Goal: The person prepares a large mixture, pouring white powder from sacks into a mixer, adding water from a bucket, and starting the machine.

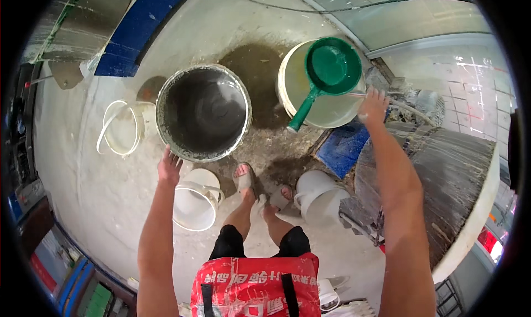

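Observation:
My left hand (169,167) is at the near-left rim of a large bucket (245,128), fingers spread and holding nothing; whether the fingertips touch the rim is unclear. Smooth dark grey slurry (203,111) fills much of that bucket. My right hand (374,105) is at the right side of a round white tub (283,84) of cloudy liquid. A thin rod or tube (356,94) passes beside or under its fingers, and the grip cannot be made out. Over the tub lies a green plastic dipper (334,66), its handle pointing toward the lower left.
White buckets stand near my feet, one on the left (195,209) and one on the right (321,201). Another white bucket (120,128) is farther left. A large grey-crusted drum (439,180) and a blue board (344,147) lie right. Wet patches (265,105) darken the floor.

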`<state>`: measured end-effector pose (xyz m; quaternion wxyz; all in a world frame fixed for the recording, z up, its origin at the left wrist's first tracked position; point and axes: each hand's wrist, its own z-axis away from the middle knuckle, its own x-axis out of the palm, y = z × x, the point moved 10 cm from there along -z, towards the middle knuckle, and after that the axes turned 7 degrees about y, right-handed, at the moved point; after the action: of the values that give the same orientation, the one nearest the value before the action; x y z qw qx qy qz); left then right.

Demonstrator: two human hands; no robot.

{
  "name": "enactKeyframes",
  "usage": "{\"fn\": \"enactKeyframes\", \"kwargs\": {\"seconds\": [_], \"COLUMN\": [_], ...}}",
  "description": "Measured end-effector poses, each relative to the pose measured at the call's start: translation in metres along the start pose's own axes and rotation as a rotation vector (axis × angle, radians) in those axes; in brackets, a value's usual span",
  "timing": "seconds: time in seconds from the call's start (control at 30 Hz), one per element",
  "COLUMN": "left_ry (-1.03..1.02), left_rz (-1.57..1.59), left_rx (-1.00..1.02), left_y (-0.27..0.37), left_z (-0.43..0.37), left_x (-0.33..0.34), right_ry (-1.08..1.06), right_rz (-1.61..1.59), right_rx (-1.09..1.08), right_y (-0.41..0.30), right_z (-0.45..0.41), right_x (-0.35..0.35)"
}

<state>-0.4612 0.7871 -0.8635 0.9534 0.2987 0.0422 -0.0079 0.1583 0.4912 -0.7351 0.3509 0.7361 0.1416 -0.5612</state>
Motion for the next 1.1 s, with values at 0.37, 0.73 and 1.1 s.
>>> {"fn": "enactKeyframes", "kwargs": {"seconds": [0.37,0.73,1.1], "left_ry": [-0.012,0.059,0.002], "left_rz": [-0.105,0.046,0.059], "left_rx": [0.112,-0.003,-0.037], "left_y": [-0.036,-0.173,-0.234], "left_z": [0.026,0.146,0.156], "left_x": [0.007,0.000,0.024], "right_ry": [-0.482,-0.551,-0.617], "right_rz": [-0.111,-0.169,0.135], "right_rx": [-0.256,-0.473,-0.876], "right_y": [-0.018,-0.002,-0.006], "right_z": [0.025,0.008,0.007], "right_x": [-0.026,-0.070,-0.204]}}
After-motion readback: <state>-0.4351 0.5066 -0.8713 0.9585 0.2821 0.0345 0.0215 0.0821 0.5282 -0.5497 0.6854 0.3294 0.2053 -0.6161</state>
